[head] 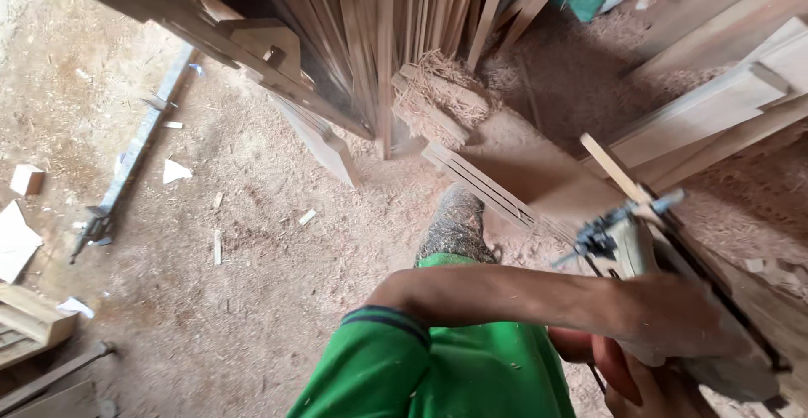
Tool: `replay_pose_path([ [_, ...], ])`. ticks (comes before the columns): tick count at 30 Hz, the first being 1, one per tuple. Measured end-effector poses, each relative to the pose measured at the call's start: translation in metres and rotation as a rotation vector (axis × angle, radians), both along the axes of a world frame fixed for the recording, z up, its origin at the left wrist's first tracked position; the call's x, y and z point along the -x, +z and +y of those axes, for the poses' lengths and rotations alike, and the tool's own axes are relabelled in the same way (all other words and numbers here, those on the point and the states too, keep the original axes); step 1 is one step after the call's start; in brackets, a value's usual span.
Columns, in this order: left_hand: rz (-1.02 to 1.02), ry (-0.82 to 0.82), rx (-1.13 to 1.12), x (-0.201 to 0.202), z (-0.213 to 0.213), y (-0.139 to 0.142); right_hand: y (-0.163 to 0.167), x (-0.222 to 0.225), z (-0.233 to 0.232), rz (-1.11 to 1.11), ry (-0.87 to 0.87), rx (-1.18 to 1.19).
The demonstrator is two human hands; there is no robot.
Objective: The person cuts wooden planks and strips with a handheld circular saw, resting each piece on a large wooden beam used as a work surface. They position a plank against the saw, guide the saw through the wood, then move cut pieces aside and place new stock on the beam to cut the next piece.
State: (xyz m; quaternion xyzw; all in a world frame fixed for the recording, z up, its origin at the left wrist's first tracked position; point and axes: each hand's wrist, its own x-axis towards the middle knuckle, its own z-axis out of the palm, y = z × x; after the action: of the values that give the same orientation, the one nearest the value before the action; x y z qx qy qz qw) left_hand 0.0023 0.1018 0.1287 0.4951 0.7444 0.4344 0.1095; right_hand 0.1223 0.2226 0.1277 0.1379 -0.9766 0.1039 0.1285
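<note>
Seen from above in a sawdust-covered workshop, the person's left hand (673, 317) wraps its fingers tightly over the body of a dust-caked handheld power tool (665, 287) at lower right, beside a thin wooden strip (613, 168). The right hand (644, 384) sits beneath, its fingers mostly hidden, so their grip cannot be told. The tool looks heavy, rigid and dusty-slick, best held around its thick body.

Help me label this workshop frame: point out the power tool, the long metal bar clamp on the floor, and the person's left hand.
power tool (627, 245), head view, on its grey body.
bar clamp (143, 136), head view, midway along its bar.
left hand (673, 317), head view, back of the hand on the tool.
</note>
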Motion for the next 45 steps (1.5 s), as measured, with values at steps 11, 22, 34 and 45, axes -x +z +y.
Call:
replay_pose_path([
  [11,0.101,-0.178,0.153,-0.05,0.065,-0.072,-0.001,-0.043,-0.001,0.032,-0.045,-0.045],
  [22,0.035,0.262,0.805,-0.014,-0.068,-0.074,-0.053,0.052,0.037,-0.017,0.096,0.221],
  [34,-1.349,1.323,-0.7,-0.097,-0.236,-0.09,-0.063,0.175,0.075,-0.358,0.334,0.446],
  [45,-1.422,1.44,-0.73,-0.016,-0.226,-0.068,-0.058,0.15,0.134,-0.222,0.214,-0.007],
])
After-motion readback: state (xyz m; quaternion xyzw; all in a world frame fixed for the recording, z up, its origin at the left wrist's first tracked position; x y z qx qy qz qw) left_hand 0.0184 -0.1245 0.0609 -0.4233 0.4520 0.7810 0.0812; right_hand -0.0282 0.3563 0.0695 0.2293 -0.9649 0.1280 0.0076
